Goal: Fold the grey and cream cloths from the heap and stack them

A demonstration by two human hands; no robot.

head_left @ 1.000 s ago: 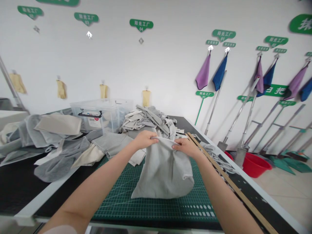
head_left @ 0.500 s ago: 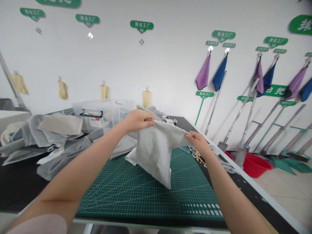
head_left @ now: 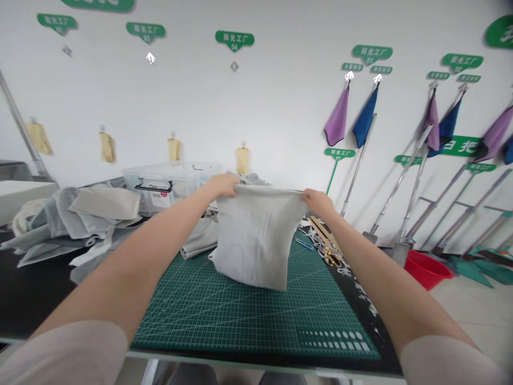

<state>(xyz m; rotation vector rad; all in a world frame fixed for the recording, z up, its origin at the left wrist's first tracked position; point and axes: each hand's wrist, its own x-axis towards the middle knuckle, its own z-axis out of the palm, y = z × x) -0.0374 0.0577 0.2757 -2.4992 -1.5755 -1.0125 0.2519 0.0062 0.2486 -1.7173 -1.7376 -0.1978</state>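
A light grey piece of cloth hangs stretched between my two hands, its top edge pulled nearly level. My left hand pinches the upper left corner, and my right hand grips the upper right one. Below, the cloth's lower edge hangs over the green cutting mat; whether it touches the mat I cannot tell. Behind its left side lies folded grey fabric. To the right on the mat are a small blue tool and gold-handled scissors.
Grey fabric is heaped at the left, beside a clear plastic box. Cords and wooden strips lie along the table's right side. A red basin and long-handled tools stand by the wall, where cloths and gloves hang.
Both hands have risen slightly and pulled the cloth's top edge straight. The cloth, which hung skewed with a pointed lower corner, now spreads out as a broad panel.
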